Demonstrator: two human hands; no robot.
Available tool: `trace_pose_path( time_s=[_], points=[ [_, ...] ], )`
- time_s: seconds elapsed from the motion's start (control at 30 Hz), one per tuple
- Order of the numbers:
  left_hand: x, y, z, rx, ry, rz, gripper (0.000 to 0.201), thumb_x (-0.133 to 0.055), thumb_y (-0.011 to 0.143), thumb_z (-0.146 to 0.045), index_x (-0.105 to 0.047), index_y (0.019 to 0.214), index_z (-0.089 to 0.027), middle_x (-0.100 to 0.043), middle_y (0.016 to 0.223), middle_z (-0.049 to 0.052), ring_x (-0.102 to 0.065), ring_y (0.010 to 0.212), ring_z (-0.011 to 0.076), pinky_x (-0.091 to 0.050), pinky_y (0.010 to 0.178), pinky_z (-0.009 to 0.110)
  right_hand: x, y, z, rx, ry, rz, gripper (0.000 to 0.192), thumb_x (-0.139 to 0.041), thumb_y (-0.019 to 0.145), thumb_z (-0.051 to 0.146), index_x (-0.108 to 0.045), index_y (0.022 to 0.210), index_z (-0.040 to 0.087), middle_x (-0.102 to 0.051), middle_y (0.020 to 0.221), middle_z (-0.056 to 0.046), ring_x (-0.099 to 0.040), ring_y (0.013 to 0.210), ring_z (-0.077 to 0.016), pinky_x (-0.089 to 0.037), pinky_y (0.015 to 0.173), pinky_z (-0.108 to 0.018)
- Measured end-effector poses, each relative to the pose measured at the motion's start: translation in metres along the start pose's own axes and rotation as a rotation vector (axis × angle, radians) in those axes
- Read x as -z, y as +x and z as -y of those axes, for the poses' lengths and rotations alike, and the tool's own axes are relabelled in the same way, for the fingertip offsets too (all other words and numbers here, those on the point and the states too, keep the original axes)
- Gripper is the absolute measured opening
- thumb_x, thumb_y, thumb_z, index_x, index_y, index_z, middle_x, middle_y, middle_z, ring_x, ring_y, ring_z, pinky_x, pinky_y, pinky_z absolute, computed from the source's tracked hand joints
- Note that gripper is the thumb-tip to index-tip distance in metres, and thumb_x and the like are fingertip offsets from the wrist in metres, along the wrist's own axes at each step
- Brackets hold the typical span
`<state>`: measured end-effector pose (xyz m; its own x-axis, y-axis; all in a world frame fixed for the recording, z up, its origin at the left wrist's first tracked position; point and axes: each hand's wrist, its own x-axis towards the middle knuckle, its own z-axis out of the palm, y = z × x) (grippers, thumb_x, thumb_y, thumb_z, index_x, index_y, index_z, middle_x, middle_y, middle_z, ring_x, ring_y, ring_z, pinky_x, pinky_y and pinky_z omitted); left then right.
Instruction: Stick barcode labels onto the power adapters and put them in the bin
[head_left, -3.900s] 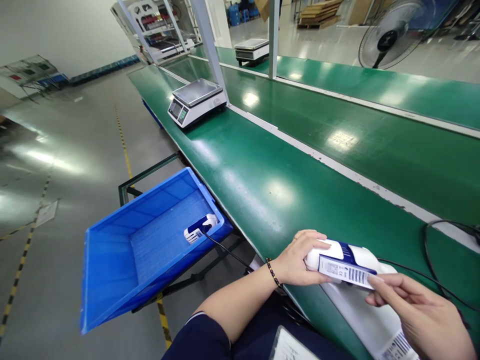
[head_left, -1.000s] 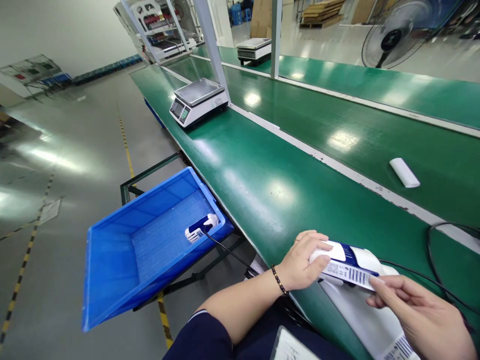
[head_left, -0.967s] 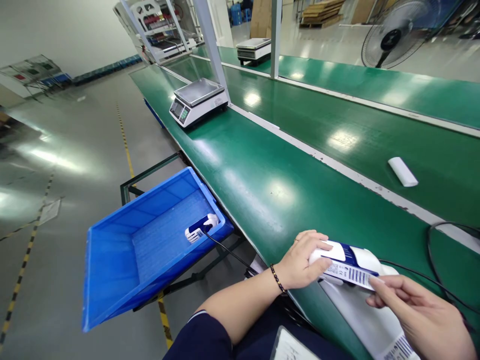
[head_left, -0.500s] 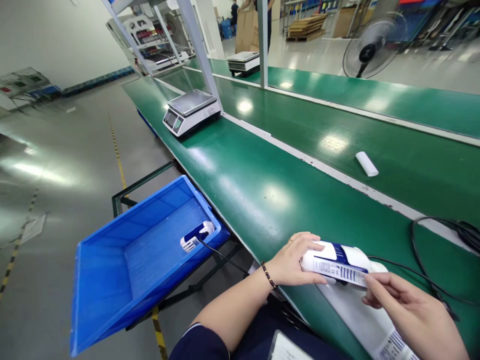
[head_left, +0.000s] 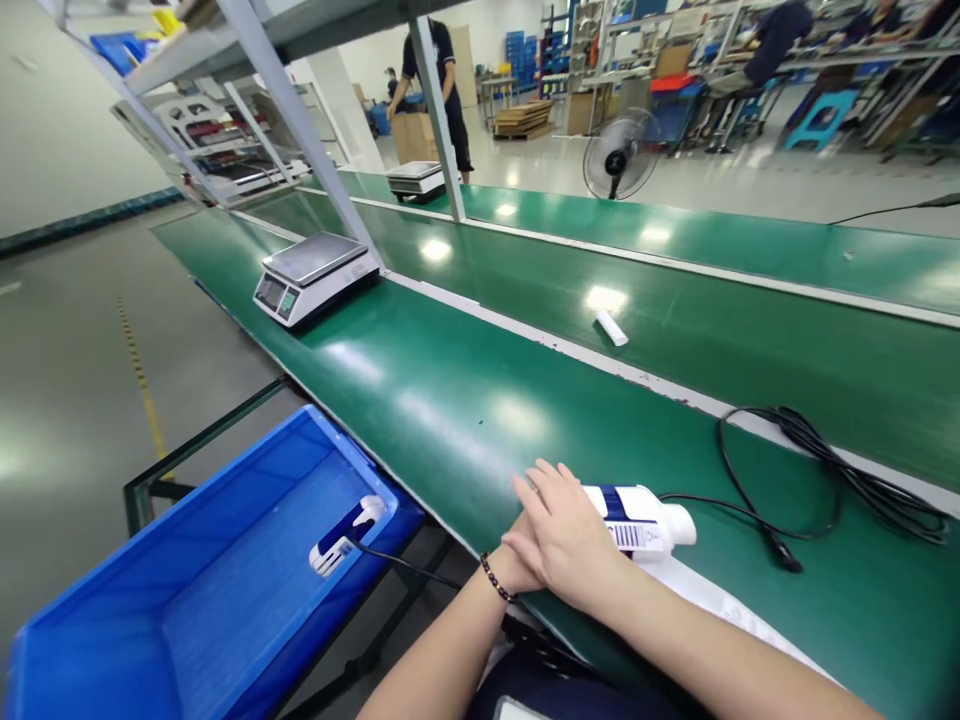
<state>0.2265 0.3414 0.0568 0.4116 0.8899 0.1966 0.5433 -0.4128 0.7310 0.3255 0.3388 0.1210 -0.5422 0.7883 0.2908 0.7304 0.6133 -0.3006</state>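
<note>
1 barcode label point(head_left: 628, 536) on white device point(head_left: 645, 520).

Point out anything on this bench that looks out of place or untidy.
A small white bar lies alone and askew on the far green belt. A black cable sprawls in loose loops across the near bench. In the blue bin a white-and-blue device lies with its cord trailing over the rim.

- The white plastic handheld device with a dark blue band point(head_left: 637, 515) lay on its side near the front edge of the green conveyor table point(head_left: 450, 400), its rounded end pointing right.
- A white barcode label point(head_left: 628, 537) ran along its near face.
- Its left part was hidden beneath the hands.
</note>
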Motion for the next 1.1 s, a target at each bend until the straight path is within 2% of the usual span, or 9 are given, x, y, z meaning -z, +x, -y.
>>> trace_pose_path(
  time_s=[0.1, 0.33, 0.43, 0.53, 0.67, 0.83, 0.93, 1.0, 1.1],
  points=[
    [-0.001, -0.002, 0.002, -0.086, -0.049, 0.090, 0.055, -0.051, 0.081, -0.036, -0.039, 0.132, -0.019, -0.049, 0.131, 0.009, -0.041, 0.125, 0.0323, -0.036, 0.104, 0.046, -0.010, 0.004, -0.011, -0.029, -0.091, 0.101, 0.075, -0.050, 0.079, 0.062, -0.046, 0.133, 0.009, -0.053, 0.126, -0.022, -0.039, 0.123, -0.0393, -0.027, 0.101, -0.058],
    [0.008, -0.002, 0.004, -0.124, -0.173, 0.013, 0.065, -0.076, 0.061, -0.042, -0.047, 0.114, -0.019, -0.050, 0.127, 0.013, -0.041, 0.126, 0.0291, -0.037, 0.103, 0.053, 0.016, -0.059, -0.091, -0.229, -0.044, 0.108, 0.077, -0.045, 0.078, 0.065, -0.047, 0.132, 0.011, -0.060, 0.119, -0.018, -0.051, 0.113, -0.0356, -0.031, 0.099, -0.056],
    [0.015, -0.007, -0.016, -0.142, 0.085, 0.023, 0.061, -0.068, 0.070, -0.039, -0.043, 0.121, -0.017, -0.050, 0.130, 0.015, -0.030, 0.133, 0.0333, -0.031, 0.105, 0.059, 0.016, -0.083, -0.122, -0.405, 0.186, 0.055, 0.063, -0.027, 0.086, 0.059, -0.053, 0.126, 0.017, -0.064, 0.113, -0.012, -0.060, 0.102, -0.0267, -0.046, 0.088, -0.043],
    [0.012, -0.012, -0.041, -0.225, 0.438, 0.051, 0.053, -0.051, 0.083, -0.029, -0.037, 0.132, -0.014, -0.042, 0.140, 0.011, -0.021, 0.138, 0.0328, -0.024, 0.110, 0.056, 0.009, -0.085, -0.133, -0.604, 0.347, -0.023, 0.059, -0.018, 0.090, 0.053, -0.060, 0.112, 0.019, -0.069, 0.093, -0.007, -0.064, 0.086, -0.0227, -0.050, 0.075, -0.036],
    [-0.007, 0.000, -0.053, -0.372, 0.792, 0.045, 0.051, -0.039, 0.089, -0.023, -0.031, 0.138, -0.011, -0.037, 0.144, 0.011, -0.033, 0.131, 0.0337, -0.031, 0.104, 0.052, 0.003, -0.063, -0.129, -0.672, 0.351, -0.101, 0.059, -0.013, 0.091, 0.048, -0.064, 0.098, 0.018, -0.069, 0.082, -0.006, -0.065, 0.079, -0.0214, -0.050, 0.072, -0.033],
    [-0.005, 0.048, -0.050, -0.148, 0.851, 0.097, 0.068, -0.059, 0.077, -0.033, -0.031, 0.136, -0.012, -0.050, 0.128, 0.019, -0.049, 0.113, 0.0355, -0.041, 0.090, 0.048, 0.019, -0.052, -0.145, -0.624, 0.244, -0.137, 0.044, -0.032, 0.087, 0.047, -0.063, 0.102, 0.020, -0.067, 0.105, -0.007, -0.061, 0.099, -0.0212, -0.048, 0.087, -0.033],
    [0.007, 0.072, -0.051, -0.076, 0.804, 0.163, 0.085, -0.070, 0.064, -0.040, -0.032, 0.133, -0.011, -0.055, 0.112, 0.018, -0.055, 0.097, 0.0329, -0.044, 0.079, 0.044, 0.043, -0.067, -0.170, -0.673, 0.110, -0.231, 0.051, -0.037, 0.081, 0.045, -0.057, 0.112, 0.009, -0.056, 0.121, -0.019, -0.048, 0.117, -0.0315, -0.036, 0.100, -0.047],
    [0.012, 0.080, -0.051, -0.061, 0.795, 0.179, 0.086, -0.072, 0.058, -0.043, -0.035, 0.130, -0.011, -0.058, 0.102, 0.016, -0.057, 0.087, 0.0307, -0.046, 0.072, 0.042, 0.059, -0.075, -0.188, -0.722, 0.035, -0.273, 0.055, -0.037, 0.078, 0.043, -0.057, 0.110, 0.004, -0.053, 0.121, -0.025, -0.045, 0.118, -0.0384, -0.033, 0.099, -0.055],
    [0.010, 0.076, -0.051, -0.062, 0.795, 0.177, 0.083, -0.069, 0.061, -0.042, -0.035, 0.130, -0.011, -0.057, 0.102, 0.015, -0.057, 0.086, 0.0290, -0.046, 0.072, 0.040, 0.069, -0.071, -0.200, -0.715, 0.043, -0.171, 0.047, -0.038, 0.076, 0.044, -0.063, 0.100, 0.013, -0.061, 0.112, -0.018, -0.055, 0.105, -0.0360, -0.042, 0.089, -0.053]
  ],
)
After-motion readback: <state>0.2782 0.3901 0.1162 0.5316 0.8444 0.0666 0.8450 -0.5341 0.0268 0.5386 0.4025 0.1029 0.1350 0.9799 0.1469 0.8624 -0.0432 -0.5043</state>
